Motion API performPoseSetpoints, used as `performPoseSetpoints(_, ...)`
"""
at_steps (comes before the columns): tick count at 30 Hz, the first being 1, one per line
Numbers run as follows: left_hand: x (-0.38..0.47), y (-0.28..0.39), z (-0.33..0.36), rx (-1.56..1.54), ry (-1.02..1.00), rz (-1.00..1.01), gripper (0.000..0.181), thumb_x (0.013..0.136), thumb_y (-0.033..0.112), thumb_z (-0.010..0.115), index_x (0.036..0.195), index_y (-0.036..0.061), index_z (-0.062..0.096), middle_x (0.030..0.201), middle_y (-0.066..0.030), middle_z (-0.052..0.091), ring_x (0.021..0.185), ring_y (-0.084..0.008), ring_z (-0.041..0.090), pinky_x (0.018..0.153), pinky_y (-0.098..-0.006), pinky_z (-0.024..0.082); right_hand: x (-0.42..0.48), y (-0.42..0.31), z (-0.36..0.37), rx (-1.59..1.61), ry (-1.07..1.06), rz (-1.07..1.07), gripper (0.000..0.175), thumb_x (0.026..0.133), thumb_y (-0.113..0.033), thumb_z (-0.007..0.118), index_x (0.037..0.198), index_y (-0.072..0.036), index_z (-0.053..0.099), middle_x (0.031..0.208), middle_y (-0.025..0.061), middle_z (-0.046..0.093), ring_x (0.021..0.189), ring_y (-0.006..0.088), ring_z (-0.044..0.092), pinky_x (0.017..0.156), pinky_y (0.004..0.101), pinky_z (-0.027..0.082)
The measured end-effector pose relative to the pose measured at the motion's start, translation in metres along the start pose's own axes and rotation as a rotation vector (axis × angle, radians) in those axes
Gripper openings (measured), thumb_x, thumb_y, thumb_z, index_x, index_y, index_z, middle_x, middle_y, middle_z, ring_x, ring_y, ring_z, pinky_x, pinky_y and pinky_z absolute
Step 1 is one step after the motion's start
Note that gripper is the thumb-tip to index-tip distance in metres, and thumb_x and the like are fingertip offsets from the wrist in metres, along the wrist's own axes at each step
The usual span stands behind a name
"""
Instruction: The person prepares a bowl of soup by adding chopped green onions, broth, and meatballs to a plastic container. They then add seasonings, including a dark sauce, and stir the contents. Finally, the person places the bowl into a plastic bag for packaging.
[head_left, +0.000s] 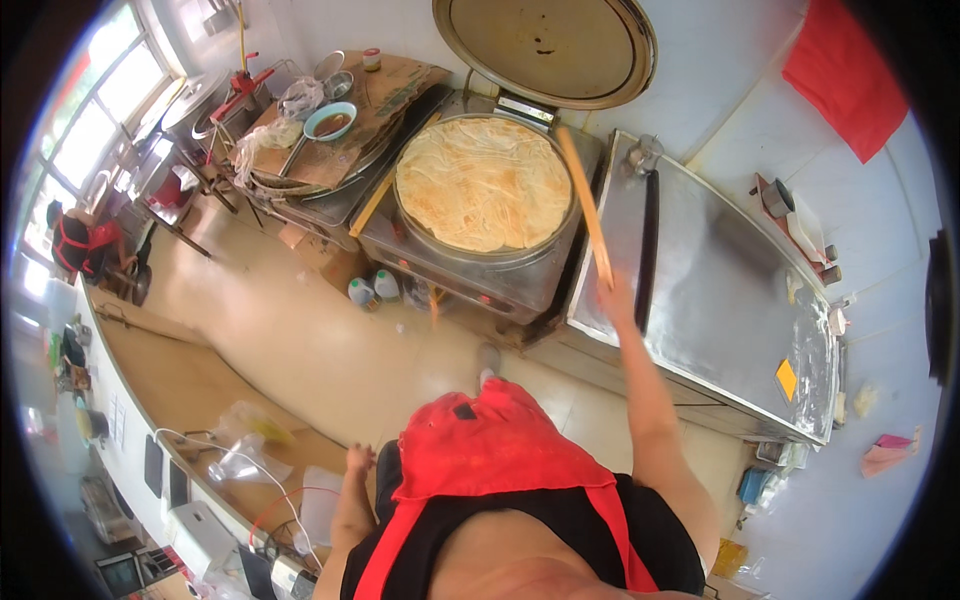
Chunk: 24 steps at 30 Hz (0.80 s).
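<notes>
My right hand grips the near end of a long wooden stick. The stick reaches up along the right side of a round electric griddle. A large, thin flatbread covers most of the griddle plate, browned in patches and wrinkled on top. The griddle's round lid stands raised behind it. My left hand hangs low beside the red apron, fingers loosely apart, with nothing seen in it. A second wooden stick lies along the griddle's left side.
To the right stands a metal worktable with a dark rod and a yellow scraper. Cardboard and a bowl of brown liquid lie left of the griddle. Plastic jugs stand below. Another person is at far left.
</notes>
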<state>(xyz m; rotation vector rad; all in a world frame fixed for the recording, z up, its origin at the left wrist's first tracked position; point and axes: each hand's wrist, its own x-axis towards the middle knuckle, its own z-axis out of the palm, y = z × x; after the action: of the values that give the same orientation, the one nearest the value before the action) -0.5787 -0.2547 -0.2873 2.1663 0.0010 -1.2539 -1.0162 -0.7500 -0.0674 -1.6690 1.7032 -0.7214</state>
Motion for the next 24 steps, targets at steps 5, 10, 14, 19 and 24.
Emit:
performPoseSetpoints(5, 0.012, 0.051, 0.014, 0.145, -0.034, 0.095, 0.058, 0.089, 0.017, 0.058, 0.137, 0.0003, 0.031, 0.087, -0.0159, 0.065, 0.059, -0.0194, 0.058, 0.049, -0.0319, 0.047, -0.113, 0.078, 0.016, -0.088, 0.302, 0.008, 0.030, 0.083, -0.029, 0.064, 0.090, 0.000, 0.059, 0.069, 0.0129, 0.061, 0.063, 0.0250, 0.061, 0.059, 0.0378, 0.046)
performPoseSetpoints(10, 0.022, 0.078, 0.027, 0.251, -0.096, 0.077, 0.055, 0.089, 0.019, 0.056, 0.135, -0.0007, 0.034, 0.084, -0.0156, 0.066, 0.059, -0.0203, 0.059, 0.051, -0.0322, 0.048, -0.132, 0.097, 0.014, -0.274, 0.186, 0.163, 0.039, 0.081, -0.029, 0.067, 0.102, 0.002, 0.055, 0.091, 0.0183, 0.062, 0.081, 0.0327, 0.060, 0.071, 0.0413, 0.046)
performPoseSetpoints(14, 0.028, 0.075, 0.029, 0.255, -0.088, 0.050, 0.055, 0.089, 0.019, 0.056, 0.135, -0.0015, 0.034, 0.086, -0.0165, 0.066, 0.060, -0.0208, 0.061, 0.053, -0.0328, 0.050, -0.116, 0.051, 0.010, -0.678, 0.201, -0.069, 0.057, 0.076, -0.024, 0.072, 0.122, 0.000, 0.049, 0.125, 0.0203, 0.049, 0.109, 0.0359, 0.050, 0.091, 0.0433, 0.042)
performPoseSetpoints(19, 0.031, 0.078, 0.035, 0.221, -0.047, 0.017, 0.055, 0.087, 0.020, 0.062, 0.132, -0.0007, 0.039, 0.086, -0.0165, 0.066, 0.063, -0.0212, 0.063, 0.051, -0.0338, 0.051, -0.026, -0.047, 0.016, -0.614, 0.078, -0.497, 0.066, 0.076, -0.024, 0.070, 0.132, -0.003, 0.043, 0.140, 0.0183, 0.034, 0.127, 0.0381, 0.034, 0.105, 0.0472, 0.029)
performPoseSetpoints(24, 0.013, 0.084, 0.037, 0.039, 0.051, -0.060, 0.048, 0.089, 0.020, 0.057, 0.129, -0.0015, 0.041, 0.088, -0.0163, 0.065, 0.064, -0.0207, 0.062, 0.051, -0.0319, 0.050, 0.128, -0.215, 0.028, -0.631, 0.219, -0.908, 0.070, 0.077, -0.029, 0.068, 0.137, -0.006, 0.040, 0.147, 0.0137, 0.029, 0.136, 0.0327, 0.026, 0.110, 0.0490, 0.024)
